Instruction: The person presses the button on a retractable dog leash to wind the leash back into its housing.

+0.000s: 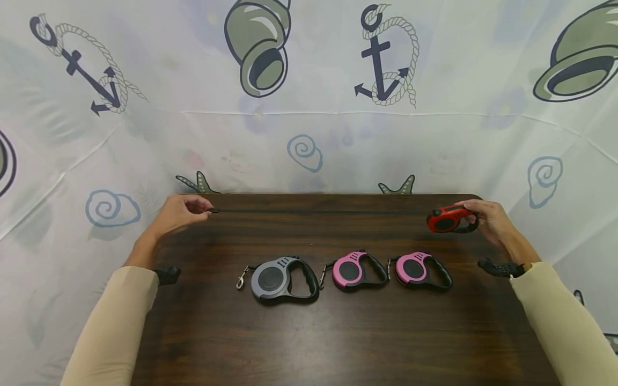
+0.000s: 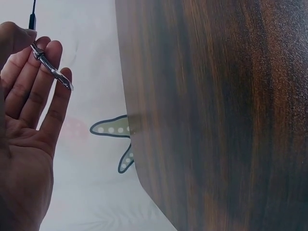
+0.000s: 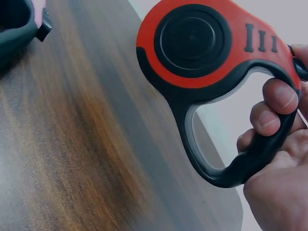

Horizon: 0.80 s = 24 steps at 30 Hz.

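My right hand (image 1: 491, 217) grips the loop handle of a red and black retractable dog leash (image 1: 444, 221), fingers curled through it in the right wrist view. A thin dark cord (image 1: 318, 210) runs taut from the leash leftward above the table. At its far end my left hand (image 1: 181, 210) pinches the cord between thumb and fingers, right by the metal snap hook (image 2: 53, 68). In the left wrist view the hook hangs across the spread fingers.
On the dark wooden table (image 1: 309, 343) lie a grey retractable leash (image 1: 271, 279) and two pink ones, a middle one (image 1: 347, 272) and a right one (image 1: 411, 269), in a row nearer me. A patterned white cloth (image 1: 318, 145) stands behind the table's back edge.
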Each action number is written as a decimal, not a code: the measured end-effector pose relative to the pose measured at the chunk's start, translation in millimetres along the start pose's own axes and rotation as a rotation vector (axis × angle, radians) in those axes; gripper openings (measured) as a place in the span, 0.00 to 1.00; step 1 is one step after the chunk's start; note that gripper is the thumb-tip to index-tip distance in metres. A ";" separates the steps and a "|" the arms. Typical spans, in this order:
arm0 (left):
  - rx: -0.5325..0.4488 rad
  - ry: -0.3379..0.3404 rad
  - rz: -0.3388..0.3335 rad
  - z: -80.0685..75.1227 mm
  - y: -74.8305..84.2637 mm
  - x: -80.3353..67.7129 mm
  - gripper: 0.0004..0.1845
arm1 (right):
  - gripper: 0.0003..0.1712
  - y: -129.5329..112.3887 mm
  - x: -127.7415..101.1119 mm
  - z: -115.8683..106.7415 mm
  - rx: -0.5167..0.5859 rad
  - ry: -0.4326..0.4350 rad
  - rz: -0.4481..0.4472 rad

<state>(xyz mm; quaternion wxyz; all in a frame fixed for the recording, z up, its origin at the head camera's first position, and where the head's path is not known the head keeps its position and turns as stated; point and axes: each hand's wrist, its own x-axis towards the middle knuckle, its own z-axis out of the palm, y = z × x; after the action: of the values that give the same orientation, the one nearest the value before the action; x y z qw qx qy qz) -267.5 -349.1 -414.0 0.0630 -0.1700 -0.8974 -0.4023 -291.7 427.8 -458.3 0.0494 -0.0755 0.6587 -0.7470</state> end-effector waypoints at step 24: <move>0.063 0.029 0.023 9.0 -25.2 7.2 0.11 | 0.17 1.3 4.4 18.8 -0.146 -0.057 -0.050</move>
<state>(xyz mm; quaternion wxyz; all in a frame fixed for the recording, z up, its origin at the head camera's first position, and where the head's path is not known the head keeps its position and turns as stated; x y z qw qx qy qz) -283.1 -356.2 -435.9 0.0858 -0.1723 -0.9066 -0.3756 -292.7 408.6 -457.1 0.0437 -0.1168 0.7077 -0.6954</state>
